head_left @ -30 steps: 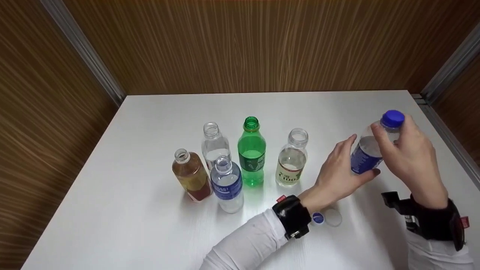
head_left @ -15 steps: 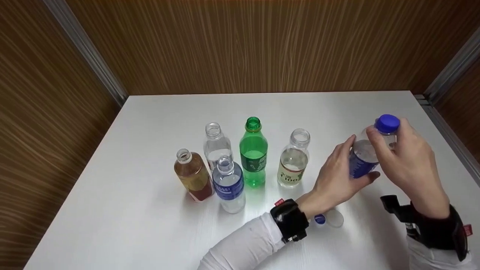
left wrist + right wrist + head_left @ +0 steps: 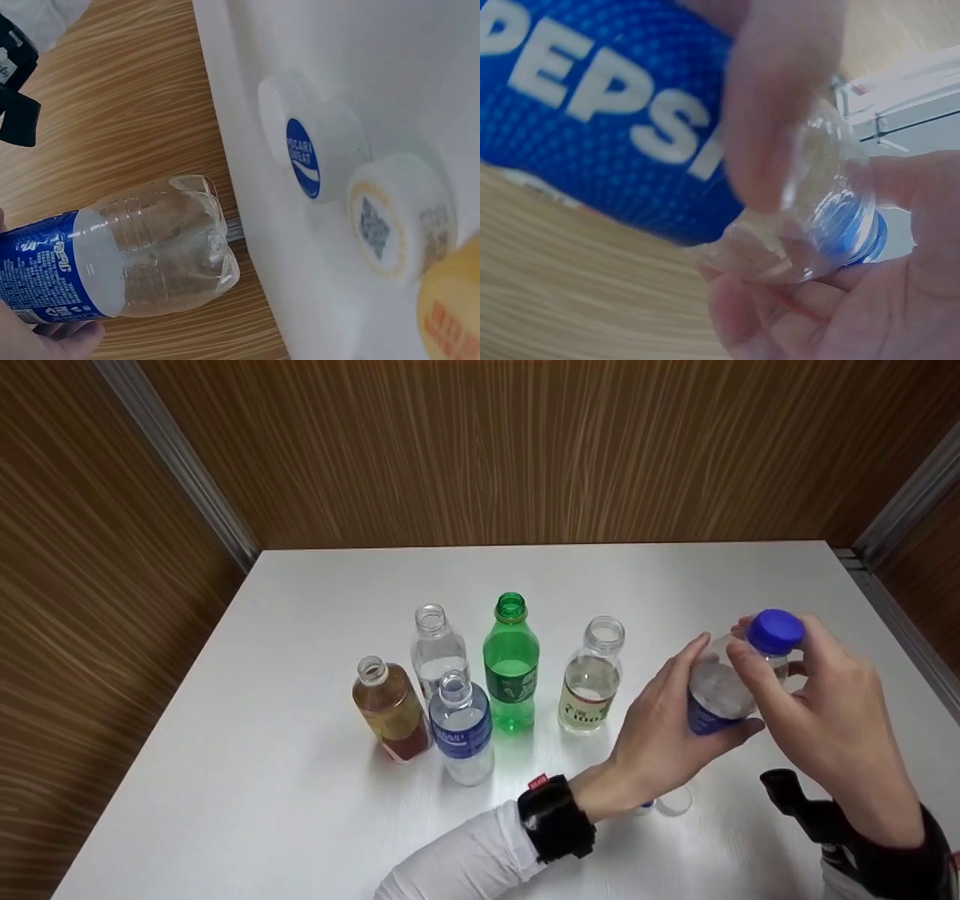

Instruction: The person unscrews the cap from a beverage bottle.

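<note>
Both my hands hold a clear Pepsi bottle (image 3: 720, 690) with a blue label, tilted up above the right part of the table. Its blue screw cap (image 3: 776, 631) sits on the neck. My left hand (image 3: 660, 731) grips the bottle round its label. With thumb and fingers, my right hand (image 3: 836, 712) holds the neck and shoulder just under the cap. The lower half and base of the bottle (image 3: 165, 247) show in the left wrist view. In the right wrist view the label (image 3: 607, 112) reads PEPSI, and the blue cap (image 3: 870, 240) is partly hidden behind the right hand.
Several uncapped bottles stand to the left: brown (image 3: 390, 709), clear (image 3: 439, 649), blue-labelled (image 3: 461, 731), green (image 3: 511, 664) and cream-labelled (image 3: 590, 679). Loose caps lie near the left wrist: a Pocari Sweat cap (image 3: 322, 150), a white cap (image 3: 401, 217) and an orange cap (image 3: 454, 307).
Both hands have brought the Pepsi bottle lower and slightly left, its cap tipping toward the head camera. The left forearm now covers more of the loose caps. The standing bottles stay put.
</note>
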`<control>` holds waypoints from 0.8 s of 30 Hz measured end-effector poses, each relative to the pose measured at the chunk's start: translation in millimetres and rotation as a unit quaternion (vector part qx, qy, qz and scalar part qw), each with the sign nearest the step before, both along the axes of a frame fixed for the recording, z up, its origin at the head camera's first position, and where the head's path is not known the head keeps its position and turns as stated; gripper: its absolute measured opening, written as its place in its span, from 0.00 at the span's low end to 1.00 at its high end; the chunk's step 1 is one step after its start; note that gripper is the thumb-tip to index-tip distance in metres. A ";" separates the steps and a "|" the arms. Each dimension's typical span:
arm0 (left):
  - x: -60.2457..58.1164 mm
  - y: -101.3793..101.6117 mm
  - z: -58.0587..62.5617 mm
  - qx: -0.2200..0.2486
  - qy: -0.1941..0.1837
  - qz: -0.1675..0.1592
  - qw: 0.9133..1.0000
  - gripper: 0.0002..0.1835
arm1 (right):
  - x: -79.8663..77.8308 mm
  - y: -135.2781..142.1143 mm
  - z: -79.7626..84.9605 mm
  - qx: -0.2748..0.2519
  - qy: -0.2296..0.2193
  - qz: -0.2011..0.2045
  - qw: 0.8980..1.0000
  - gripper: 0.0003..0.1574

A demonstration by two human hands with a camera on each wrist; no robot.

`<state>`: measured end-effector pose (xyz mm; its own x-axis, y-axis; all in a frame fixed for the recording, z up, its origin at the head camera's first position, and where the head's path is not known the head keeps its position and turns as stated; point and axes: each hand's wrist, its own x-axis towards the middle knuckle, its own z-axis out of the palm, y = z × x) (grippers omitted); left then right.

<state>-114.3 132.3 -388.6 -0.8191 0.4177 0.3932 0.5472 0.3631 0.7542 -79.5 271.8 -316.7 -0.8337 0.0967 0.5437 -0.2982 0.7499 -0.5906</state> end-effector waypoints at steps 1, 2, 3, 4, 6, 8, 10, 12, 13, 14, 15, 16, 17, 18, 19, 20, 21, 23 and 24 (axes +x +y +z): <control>1.6 -3.3 0.9 0.007 0.005 -0.002 1.000 0.51 | 1.8 -2.5 0.2 -0.007 0.007 0.007 1.000 0.21; 3.1 -6.6 1.7 0.013 0.011 -0.003 1.000 0.51 | 3.3 -4.8 0.3 -0.016 0.015 0.014 1.000 0.20; 4.5 -10.0 2.4 0.018 0.018 -0.004 1.000 0.51 | 4.7 -6.7 0.4 -0.024 0.021 0.020 0.999 0.19; 5.9 -13.3 2.9 0.022 0.026 -0.004 0.999 0.50 | 5.9 -8.2 0.2 -0.030 0.029 0.026 0.999 0.18; 8.2 -19.8 3.6 0.031 0.036 -0.007 0.999 0.48 | 7.4 -10.9 -0.4 -0.041 0.045 0.036 0.998 0.17; 9.8 -26.1 3.6 0.037 0.044 -0.010 0.998 0.46 | 8.2 -12.9 -1.3 -0.045 0.054 0.042 0.997 0.16; 10.4 -32.8 2.9 0.041 0.047 -0.013 0.998 0.44 | 8.2 -14.9 -2.0 -0.048 0.058 0.046 0.996 0.15; 10.6 -40.1 1.5 0.040 0.047 -0.015 0.998 0.44 | 7.8 -16.7 -2.6 -0.048 0.058 0.049 0.996 0.15; 10.6 -43.7 0.7 0.037 0.049 -0.013 0.998 0.43 | 7.5 -17.3 -3.3 -0.047 0.058 0.051 0.996 0.15; 10.4 -47.3 -0.1 0.032 0.052 -0.012 0.998 0.43 | 7.3 -17.9 -3.7 -0.043 0.059 0.053 0.996 0.15; 10.4 -50.9 -0.7 0.029 0.052 -0.012 0.998 0.43 | 7.1 -18.7 -4.1 -0.040 0.062 0.056 0.996 0.15; 10.3 -54.1 -1.3 0.024 0.054 -0.011 0.998 0.42 | 7.0 -19.3 -4.3 -0.036 0.066 0.059 0.995 0.15; 10.3 -57.3 -1.7 0.019 0.056 -0.010 0.998 0.42 | 7.0 -19.5 -4.2 -0.028 0.067 0.061 0.995 0.15; 10.4 -60.3 -2.0 0.013 0.057 -0.010 0.998 0.42 | 7.2 -19.5 -4.0 -0.019 0.068 0.063 0.996 0.16; 10.5 -62.9 -2.4 0.007 0.060 -0.009 0.998 0.43 | 7.3 -19.8 -3.8 -0.010 0.071 0.065 0.995 0.17; 10.5 -65.4 -3.1 0.003 0.060 -0.010 0.998 0.43 | 7.7 -20.3 -3.5 0.001 0.073 0.067 0.995 0.18; 10.8 -67.9 -3.8 -0.001 0.060 -0.011 0.998 0.43 | 7.9 -20.7 -3.2 0.013 0.076 0.069 0.995 0.19; 11.0 -72.5 -5.5 -0.010 0.062 -0.012 0.998 0.44 | 8.1 -21.1 -3.3 0.036 0.081 0.072 0.993 0.21; 11.3 -74.9 -6.5 -0.017 0.063 -0.012 0.998 0.44 | 7.9 -21.7 -4.2 0.043 0.087 0.075 0.992 0.22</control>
